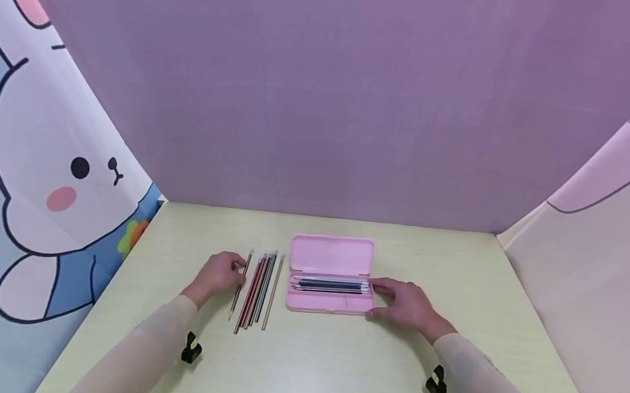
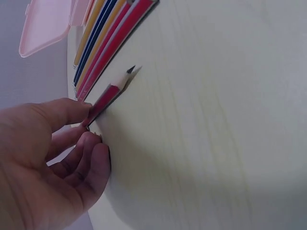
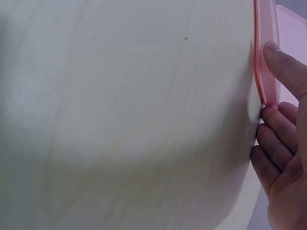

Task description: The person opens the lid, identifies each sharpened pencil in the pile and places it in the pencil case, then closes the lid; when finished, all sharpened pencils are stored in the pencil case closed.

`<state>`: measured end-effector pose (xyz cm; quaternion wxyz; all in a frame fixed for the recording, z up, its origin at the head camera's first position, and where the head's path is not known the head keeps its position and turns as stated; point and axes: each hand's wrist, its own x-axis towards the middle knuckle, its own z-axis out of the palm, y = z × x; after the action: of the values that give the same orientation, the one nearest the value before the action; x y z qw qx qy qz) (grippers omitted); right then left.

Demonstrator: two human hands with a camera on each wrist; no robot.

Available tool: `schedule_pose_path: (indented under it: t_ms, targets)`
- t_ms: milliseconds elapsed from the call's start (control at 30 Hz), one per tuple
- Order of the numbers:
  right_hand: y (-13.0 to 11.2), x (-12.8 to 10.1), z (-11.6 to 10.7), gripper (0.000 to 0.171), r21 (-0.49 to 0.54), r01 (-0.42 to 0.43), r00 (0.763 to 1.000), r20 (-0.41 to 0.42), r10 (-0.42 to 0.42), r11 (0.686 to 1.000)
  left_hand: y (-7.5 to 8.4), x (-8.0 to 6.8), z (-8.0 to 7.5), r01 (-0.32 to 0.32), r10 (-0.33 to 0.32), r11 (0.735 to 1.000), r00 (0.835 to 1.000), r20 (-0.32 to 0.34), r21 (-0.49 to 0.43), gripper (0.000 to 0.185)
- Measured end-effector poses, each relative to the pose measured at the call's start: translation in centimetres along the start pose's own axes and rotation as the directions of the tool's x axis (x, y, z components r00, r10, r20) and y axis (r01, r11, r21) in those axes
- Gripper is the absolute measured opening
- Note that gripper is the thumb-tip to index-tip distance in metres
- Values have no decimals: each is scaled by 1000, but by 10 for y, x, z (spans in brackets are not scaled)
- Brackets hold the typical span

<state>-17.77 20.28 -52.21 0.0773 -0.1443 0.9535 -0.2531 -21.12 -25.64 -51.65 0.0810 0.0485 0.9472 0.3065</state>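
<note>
My left hand [image 1: 222,274] pinches a dark red pencil [image 2: 101,101] between thumb and fingers. Its sharpened black tip points toward me, and in the left wrist view it lies close to the table. Just right of that hand, a loose row of pencils [image 1: 258,289] in red, dark blue and gold rests on the table. A pink pencil case [image 1: 316,306] lies with its lid raised at the back, and several pencils [image 1: 329,285] fill its rear compartment. Thumb and fingers of my right hand [image 1: 407,303] hold the case's right end; the thumb presses its wall in the right wrist view.
The pale wooden table [image 1: 298,372] runs back to a purple wall panel [image 1: 347,98]. A cloth with a cartoon rabbit [image 1: 50,165] hangs at the left, another printed cloth [image 1: 599,262] at the right. Each wrist carries a small black camera mount [image 1: 191,349].
</note>
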Motion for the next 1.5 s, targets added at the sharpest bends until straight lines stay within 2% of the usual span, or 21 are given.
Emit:
schedule_pose_path:
  t_ms: [233, 433, 767, 900, 1033, 1200, 1333, 1500]
  targets:
    - [-2, -2, -3, 82, 3, 5, 1000, -5, -5, 1000, -1, 0, 1, 33, -33, 999, 999, -36, 2, 40]
    - [-2, -3, -2, 81, 14, -3, 1000, 0, 3, 1000, -2, -1, 3, 35, -36, 999, 997, -63, -5, 28]
    - [-1, -3, -3, 81, 25, -18, 1000, 3, 18, 1000, -3, -4, 0, 57, -67, 988, 996, -66, -144, 28]
    - [0, -4, -4, 81, 11, -21, 1000, 1, 21, 1000, -2, -4, -3, 47, -60, 984, 995, -75, -172, 28]
    - [0, -5, -3, 81, 4, -24, 1000, 1, 24, 1000, 2, -3, -7, -3, -14, 981, 996, -85, -194, 29]
    - [-1, -5, -3, 81, 8, -24, 1000, 1, 24, 1000, 17, 2, -11, -111, 101, 970, 993, -56, -215, 28]
    - [-1, -5, -3, 80, 12, -28, 1000, 2, 28, 1000, 37, 10, -7, -181, 181, 956, 983, -20, -229, 27]
    - [2, -3, -2, 80, 9, -13, 1000, -7, 13, 1000, 69, 18, 5, -268, 278, 948, 960, 38, -171, 26]
